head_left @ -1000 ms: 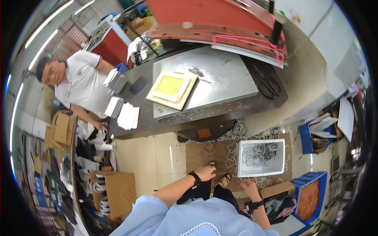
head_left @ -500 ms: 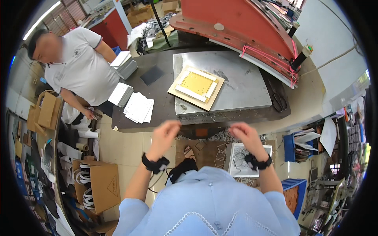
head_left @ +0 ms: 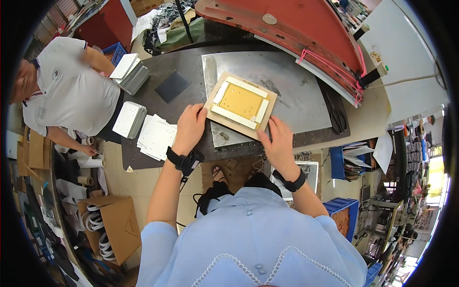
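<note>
A square wooden board [head_left: 271,101] carries a yellow plate [head_left: 241,101] edged with pale strips, and sits tilted on the grey metal plate [head_left: 301,103] of the press table. My left hand [head_left: 190,128] has its thumb and fingers at the board's left corner. At the near right corner, my right hand [head_left: 277,146] grips the board between thumb and fingers. Left of my left hand lie loose white sheets [head_left: 157,137], next to a stack of white sheets [head_left: 129,119]. Another white stack [head_left: 129,74] and a dark flat sheet [head_left: 172,86] are farther back.
A red press head [head_left: 287,31] overhangs the table's far side, with pink cord on its edge. Black scissors [head_left: 337,119] lie at the right. A co-worker [head_left: 71,91] stands at the left. A white bin [head_left: 308,177] and a cardboard box [head_left: 114,227] are below the table.
Both hands have moved forward from the table's near edge and taken hold of the wooden board, which is turned slightly. My view has shifted; the co-worker appears farther left.
</note>
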Tool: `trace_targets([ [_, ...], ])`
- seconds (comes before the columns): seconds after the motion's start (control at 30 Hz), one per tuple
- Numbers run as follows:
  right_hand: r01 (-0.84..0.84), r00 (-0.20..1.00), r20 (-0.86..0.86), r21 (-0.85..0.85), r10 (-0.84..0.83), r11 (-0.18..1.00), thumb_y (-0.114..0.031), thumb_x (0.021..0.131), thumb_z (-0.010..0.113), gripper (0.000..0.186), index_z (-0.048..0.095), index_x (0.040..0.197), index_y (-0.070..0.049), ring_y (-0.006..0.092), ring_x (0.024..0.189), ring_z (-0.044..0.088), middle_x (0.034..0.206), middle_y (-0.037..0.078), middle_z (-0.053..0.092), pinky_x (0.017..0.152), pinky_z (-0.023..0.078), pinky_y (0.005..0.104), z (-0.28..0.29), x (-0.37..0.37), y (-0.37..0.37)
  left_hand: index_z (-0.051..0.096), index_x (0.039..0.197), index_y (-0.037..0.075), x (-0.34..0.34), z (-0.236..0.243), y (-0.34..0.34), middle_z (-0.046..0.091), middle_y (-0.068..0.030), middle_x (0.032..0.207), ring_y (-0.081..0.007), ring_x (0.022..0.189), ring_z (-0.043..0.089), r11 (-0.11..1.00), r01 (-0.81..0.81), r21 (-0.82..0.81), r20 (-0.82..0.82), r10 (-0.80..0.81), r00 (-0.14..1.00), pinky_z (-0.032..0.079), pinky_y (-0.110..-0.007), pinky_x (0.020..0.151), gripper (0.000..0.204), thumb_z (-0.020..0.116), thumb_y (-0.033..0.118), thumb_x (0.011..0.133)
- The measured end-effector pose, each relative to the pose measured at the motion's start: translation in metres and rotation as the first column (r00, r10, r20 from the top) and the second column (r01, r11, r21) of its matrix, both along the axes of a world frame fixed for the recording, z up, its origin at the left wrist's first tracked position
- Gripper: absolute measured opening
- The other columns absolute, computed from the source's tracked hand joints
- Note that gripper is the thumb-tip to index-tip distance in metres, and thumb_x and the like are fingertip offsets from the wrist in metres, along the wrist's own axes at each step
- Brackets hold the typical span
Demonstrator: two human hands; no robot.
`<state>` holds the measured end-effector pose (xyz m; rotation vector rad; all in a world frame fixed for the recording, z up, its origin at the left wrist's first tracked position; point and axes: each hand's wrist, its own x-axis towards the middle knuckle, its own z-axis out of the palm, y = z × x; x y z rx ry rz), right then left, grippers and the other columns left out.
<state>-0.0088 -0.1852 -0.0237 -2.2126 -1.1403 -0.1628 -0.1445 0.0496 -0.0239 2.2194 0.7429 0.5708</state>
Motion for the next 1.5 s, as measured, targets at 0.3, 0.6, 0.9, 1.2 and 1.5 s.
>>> trace_targets([
  [0.3, -0.094, 0.794, -0.558, 0.283, 0.243, 0.954, -0.025, 0.099, 0.050, 0.048, 0.043, 0.137, 0.004, 0.0282, 0.133, 0.041, 0.144, 0.019, 0.043, 0.109, 0.031, 0.0344, 0.028, 0.050, -0.007, 0.066, 0.105, -0.003, 0.017, 0.054, -0.021, 0.063, -0.0112, 0.084, -0.0175, 0.075, 0.060, 0.977, -0.047, -0.207, 0.248, 0.099, 0.964, 0.047, -0.029, 0.070, 0.028, 0.064, 0.020, 0.090],
  [0.6, 0.081, 0.602, -0.654, 0.622, 0.459, 0.779, -0.022, 0.099, 0.051, 0.047, 0.044, 0.140, 0.001, 0.0116, 0.113, 0.053, 0.129, 0.009, 0.056, 0.094, 0.042, 0.0263, 0.091, 0.152, -0.037, 0.060, 0.109, -0.004, 0.099, 0.092, -0.086, 0.063, -0.0020, 0.085, -0.0074, 0.074, 0.056, 0.954, 0.055, -0.294, 0.323, 0.045, 0.945, 0.047, -0.022, 0.069, 0.029, 0.065, 0.019, 0.092],
  [0.9, -0.102, 0.461, -0.849, 0.237, 0.257, 0.966, -0.020, 0.100, 0.048, 0.049, 0.038, 0.144, -0.001, 0.0088, 0.081, 0.058, 0.097, 0.005, 0.062, 0.063, 0.049, 0.0221, 0.021, 0.160, -0.123, 0.057, 0.108, -0.004, 0.069, 0.028, -0.179, 0.055, -0.0018, 0.082, -0.0077, 0.071, 0.054, 0.733, -0.030, -0.680, 0.158, 0.186, 0.970, 0.047, -0.023, 0.065, 0.028, 0.064, 0.018, 0.092],
  [1.2, -0.042, 0.464, -0.813, 0.377, 0.352, 0.925, -0.021, 0.100, 0.049, 0.048, 0.040, 0.143, -0.002, 0.0077, 0.076, 0.052, 0.094, 0.004, 0.061, 0.066, 0.046, 0.0227, 0.024, 0.159, -0.075, 0.057, 0.114, -0.005, 0.074, 0.030, -0.153, 0.059, -0.0040, 0.084, -0.0093, 0.076, 0.057, 0.823, -0.101, -0.559, 0.208, 0.257, 0.944, 0.050, -0.024, 0.068, 0.032, 0.063, 0.018, 0.093],
  [1.5, 0.058, 0.393, -0.873, 0.336, 0.288, 0.940, -0.029, 0.099, 0.050, 0.046, 0.050, 0.136, -0.001, 0.0091, 0.069, 0.056, 0.092, 0.005, 0.062, 0.061, 0.047, 0.0230, 0.045, 0.149, -0.069, 0.058, 0.117, -0.002, 0.067, 0.053, -0.137, 0.055, 0.0006, 0.078, -0.0064, 0.071, 0.054, 0.832, -0.052, -0.552, 0.219, 0.205, 0.954, 0.048, -0.021, 0.062, 0.032, 0.062, 0.019, 0.094],
])
